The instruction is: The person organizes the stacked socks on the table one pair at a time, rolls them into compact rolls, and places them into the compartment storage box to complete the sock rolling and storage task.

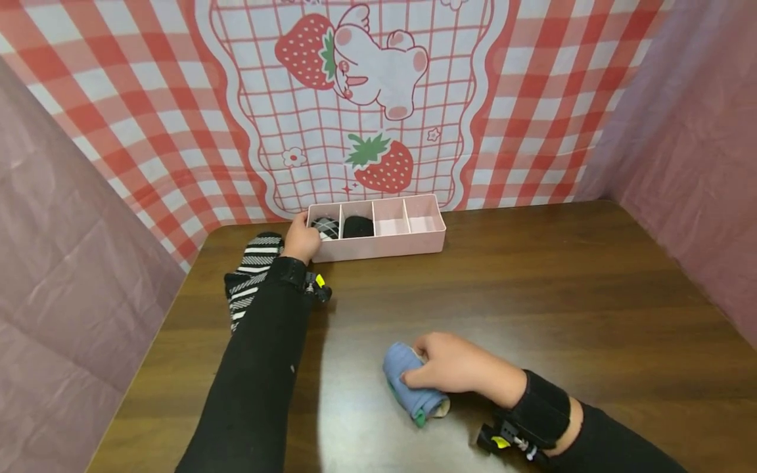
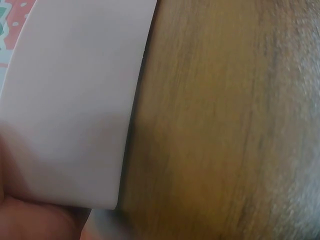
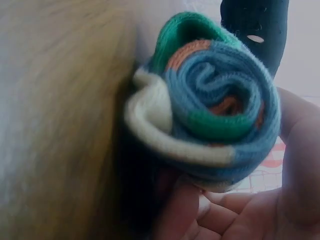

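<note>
On the table near me lies a rolled blue sock (image 1: 414, 387) with green, orange and cream bands (image 3: 210, 100), and my right hand (image 1: 455, 364) grips it, fingers (image 3: 300, 165) curled round the roll. My left hand (image 1: 301, 240) reaches to the left end of a pink divided box (image 1: 384, 244). Its fingers curl over the rim and a thumb (image 2: 30, 220) presses the outer wall (image 2: 75, 100). The first compartment holds a checked black-and-white sock (image 1: 326, 227) and the second a black sock (image 1: 357, 226). The two right compartments show bare pink.
A black-and-white striped sock (image 1: 251, 272) lies flat on the brown wooden table (image 1: 562, 295), partly under my left forearm. A red checked cloth with strawberries (image 1: 378, 98) hangs behind the box. Mauve sheets wall in both sides.
</note>
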A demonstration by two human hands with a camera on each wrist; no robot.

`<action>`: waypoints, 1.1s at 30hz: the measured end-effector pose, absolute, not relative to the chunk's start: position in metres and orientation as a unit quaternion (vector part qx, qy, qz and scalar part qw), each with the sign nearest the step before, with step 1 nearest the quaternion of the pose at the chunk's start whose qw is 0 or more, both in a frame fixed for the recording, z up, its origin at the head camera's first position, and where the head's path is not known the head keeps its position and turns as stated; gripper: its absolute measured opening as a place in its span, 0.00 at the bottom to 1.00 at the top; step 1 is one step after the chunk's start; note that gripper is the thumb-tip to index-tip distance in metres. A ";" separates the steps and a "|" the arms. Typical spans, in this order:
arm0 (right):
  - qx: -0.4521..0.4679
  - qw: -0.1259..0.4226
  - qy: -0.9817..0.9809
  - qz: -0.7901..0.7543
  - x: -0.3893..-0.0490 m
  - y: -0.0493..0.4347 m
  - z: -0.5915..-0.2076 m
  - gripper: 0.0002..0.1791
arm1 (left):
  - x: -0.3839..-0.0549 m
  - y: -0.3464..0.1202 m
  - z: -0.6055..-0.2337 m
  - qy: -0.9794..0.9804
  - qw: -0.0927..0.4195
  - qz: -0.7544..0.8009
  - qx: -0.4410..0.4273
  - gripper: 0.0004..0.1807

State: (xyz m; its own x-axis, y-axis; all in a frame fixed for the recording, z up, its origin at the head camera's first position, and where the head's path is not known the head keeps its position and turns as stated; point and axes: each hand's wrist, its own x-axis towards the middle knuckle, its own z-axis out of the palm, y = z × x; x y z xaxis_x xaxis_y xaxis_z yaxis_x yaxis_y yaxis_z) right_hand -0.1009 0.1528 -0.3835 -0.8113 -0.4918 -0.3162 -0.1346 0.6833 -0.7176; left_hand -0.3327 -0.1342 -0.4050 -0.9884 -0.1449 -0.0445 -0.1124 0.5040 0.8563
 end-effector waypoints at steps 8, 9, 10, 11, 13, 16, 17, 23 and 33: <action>-0.184 0.215 0.900 -0.332 -0.114 0.145 -0.375 0.19 | -0.337 -0.134 -0.406 -0.863 0.017 -0.499 0.077 0.38; -0.184 0.207 0.905 -0.322 -0.117 0.145 -0.372 0.19 | -0.338 -0.134 -0.406 -0.864 0.018 -0.498 0.077 0.38; -0.183 0.199 0.910 -0.313 -0.121 0.144 -0.369 0.19 | -0.339 -0.134 -0.406 -0.864 0.017 -0.498 0.078 0.38; -0.182 0.194 0.916 -0.301 -0.126 0.144 -0.366 0.19 | -0.339 -0.133 -0.406 -0.864 0.017 -0.498 0.078 0.38; -0.176 0.190 0.924 -0.280 -0.137 0.143 -0.360 0.19 | -0.340 -0.132 -0.406 -0.866 0.014 -0.493 0.077 0.39; -0.168 0.191 0.935 -0.246 -0.159 0.140 -0.351 0.20 | -0.341 -0.132 -0.405 -0.869 0.012 -0.489 0.074 0.39; -0.166 0.191 0.939 -0.233 -0.168 0.139 -0.348 0.21 | -0.341 -0.132 -0.405 -0.870 0.011 -0.488 0.074 0.39; -0.133 0.165 0.964 -0.164 -0.219 0.133 -0.313 0.19 | -0.335 -0.135 -0.403 -0.871 0.007 -0.484 0.083 0.37; -0.045 0.054 0.990 -0.124 -0.286 0.126 -0.275 0.22 | -0.332 -0.134 -0.404 -0.880 0.003 -0.470 0.072 0.36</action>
State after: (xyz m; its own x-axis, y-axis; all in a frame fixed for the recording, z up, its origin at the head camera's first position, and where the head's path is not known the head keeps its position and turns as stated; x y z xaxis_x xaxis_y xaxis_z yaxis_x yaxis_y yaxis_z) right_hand -0.2855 0.1256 -0.2745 -0.9901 -0.1028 -0.0958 -0.0760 0.9652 -0.2501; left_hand -0.3323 -0.1338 -0.4036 -0.9897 -0.1288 -0.0618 -0.1230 0.5482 0.8273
